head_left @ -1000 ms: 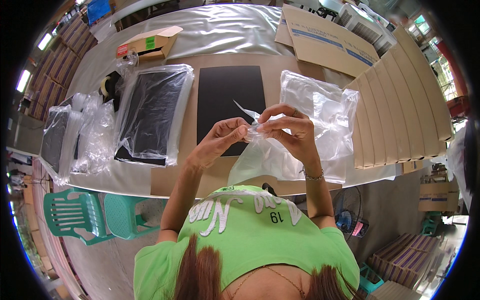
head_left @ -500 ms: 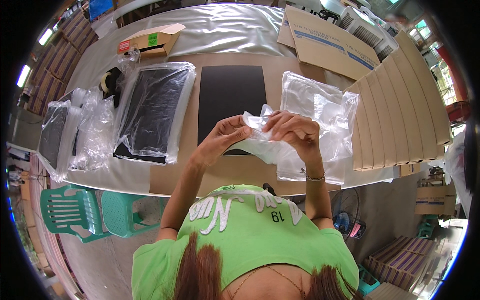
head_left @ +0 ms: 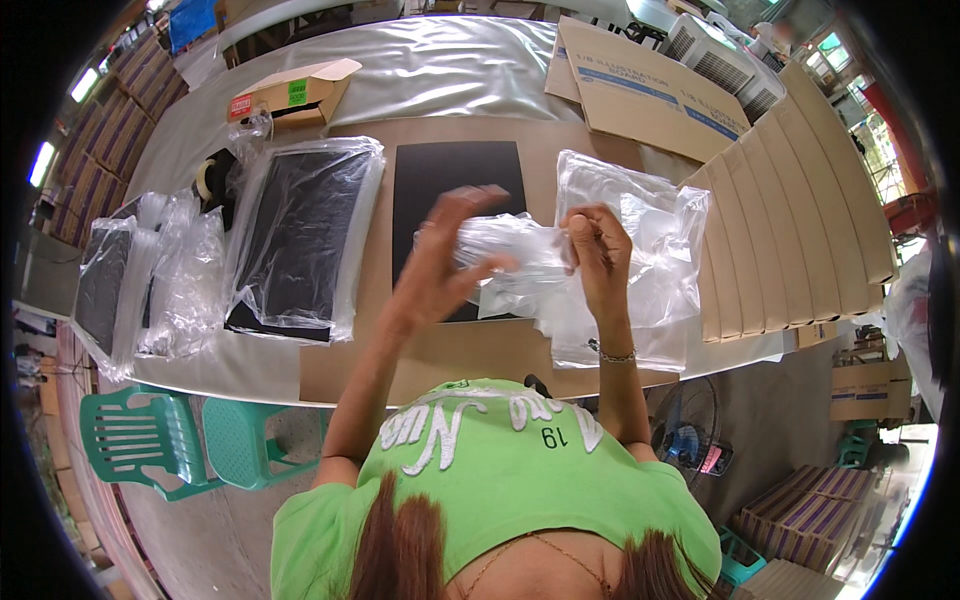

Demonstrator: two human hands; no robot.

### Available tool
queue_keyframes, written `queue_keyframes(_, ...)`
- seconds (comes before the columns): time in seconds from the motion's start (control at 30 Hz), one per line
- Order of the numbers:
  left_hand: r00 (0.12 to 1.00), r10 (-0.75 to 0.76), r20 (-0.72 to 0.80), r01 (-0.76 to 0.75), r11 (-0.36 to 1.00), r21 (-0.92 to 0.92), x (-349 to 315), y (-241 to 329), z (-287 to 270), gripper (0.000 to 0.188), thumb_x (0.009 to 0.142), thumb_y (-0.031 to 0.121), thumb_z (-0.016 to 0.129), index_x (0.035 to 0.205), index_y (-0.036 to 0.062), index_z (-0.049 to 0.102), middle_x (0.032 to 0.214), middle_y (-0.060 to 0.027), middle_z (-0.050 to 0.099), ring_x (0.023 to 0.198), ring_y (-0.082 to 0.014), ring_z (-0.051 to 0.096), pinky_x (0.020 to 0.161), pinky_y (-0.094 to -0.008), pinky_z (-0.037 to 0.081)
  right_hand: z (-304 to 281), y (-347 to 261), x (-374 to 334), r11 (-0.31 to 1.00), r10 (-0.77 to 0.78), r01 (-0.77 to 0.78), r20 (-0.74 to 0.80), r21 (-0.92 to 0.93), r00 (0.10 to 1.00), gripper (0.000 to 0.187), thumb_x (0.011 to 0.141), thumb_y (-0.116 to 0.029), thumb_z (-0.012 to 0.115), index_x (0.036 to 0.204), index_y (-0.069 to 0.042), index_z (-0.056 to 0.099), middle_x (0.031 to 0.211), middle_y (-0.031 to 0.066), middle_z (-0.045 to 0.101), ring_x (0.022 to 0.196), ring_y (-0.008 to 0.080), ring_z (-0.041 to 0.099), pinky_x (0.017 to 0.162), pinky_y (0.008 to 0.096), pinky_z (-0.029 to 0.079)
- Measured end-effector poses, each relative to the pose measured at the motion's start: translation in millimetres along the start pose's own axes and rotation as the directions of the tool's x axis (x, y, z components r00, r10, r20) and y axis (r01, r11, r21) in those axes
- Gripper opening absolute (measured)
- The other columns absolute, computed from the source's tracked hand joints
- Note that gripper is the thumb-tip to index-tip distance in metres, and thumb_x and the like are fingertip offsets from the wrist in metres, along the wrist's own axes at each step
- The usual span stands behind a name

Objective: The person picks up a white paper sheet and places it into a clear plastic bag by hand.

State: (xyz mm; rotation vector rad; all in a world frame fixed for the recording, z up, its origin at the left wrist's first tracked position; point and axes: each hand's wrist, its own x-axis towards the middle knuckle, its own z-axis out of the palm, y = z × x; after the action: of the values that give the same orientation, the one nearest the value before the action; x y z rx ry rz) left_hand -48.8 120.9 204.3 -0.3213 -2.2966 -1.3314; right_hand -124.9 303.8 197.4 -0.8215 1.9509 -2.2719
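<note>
A clear plastic bag (head_left: 518,248) is stretched out above a black board (head_left: 458,172) lying on brown cardboard (head_left: 450,365). My right hand (head_left: 600,245) pinches the bag's right end between thumb and fingers. At its other end my left hand (head_left: 440,255) is smeared by motion, its thumb and fingers spread apart beside the plastic. Under and beyond my right hand lies a pile of clear plastic bags (head_left: 660,250). Left of the bare board rests a stack of black boards in clear plastic (head_left: 300,240).
More plastic-wrapped black boards (head_left: 110,270) lie far left, near a tape dispenser (head_left: 212,182). An opened carton (head_left: 300,95) stands behind them. Flat cardboard boxes (head_left: 655,90) and a row of upright cardboard pieces (head_left: 790,220) occupy the right. Green plastic chairs (head_left: 145,440) stand below the table edge.
The bunched bag has been spread out lengthwise. My left hand has opened its fingers and moved slightly left, while my right hand keeps its pinch.
</note>
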Motion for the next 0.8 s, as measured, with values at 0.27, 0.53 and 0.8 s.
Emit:
queue_keyframes(0.27,0.929,-0.225,0.293,0.369,0.587,-0.720,-14.9,-26.5,26.4,0.020,0.092,0.018,0.050,0.104,0.0028,0.053,0.102,-0.0101,0.060,0.094,-0.0184,0.060,0.085,-0.0328,0.047,-19.1,-6.1,-1.2,0.875,0.448,-0.483,0.342,0.021,0.826,0.029,0.094,-0.030,0.050,0.081,-0.006,0.057,0.060,-0.0062,0.045,0.049,-0.0017,0.034,0.042,0.0168,0.026)
queue_keyframes(0.53,0.840,-0.525,0.133,0.197,0.068,-0.978,-25.6,-65.9,-12.9,0.027,0.097,0.029,0.038,0.105,0.0074,0.052,0.091,-0.0062,0.061,0.087,-0.0172,0.062,0.081,-0.0318,0.051,-40.7,10.9,-18.3,0.648,0.457,-0.687,0.554,0.330,0.696,0.062,0.068,-0.022,0.079,0.118,-0.001,0.048,0.091,0.0013,0.056,0.063,0.0007,0.049,0.050,0.0143,0.040)
queue_keyframes(0.8,0.762,-0.136,0.633,0.399,-0.671,-0.625,-45.9,-71.2,-5.2,0.047,0.095,0.043,0.038,0.079,0.0030,0.056,0.044,0.0028,0.046,0.032,-0.0083,0.044,0.031,-0.0202,0.040,-69.1,47.7,-46.9,0.641,0.304,-0.263,0.076,0.721,0.949,0.038,0.090,-0.029,0.050,0.119,-0.003,0.048,0.098,0.0089,0.060,0.085,0.0160,0.060,0.074,0.0292,0.052)
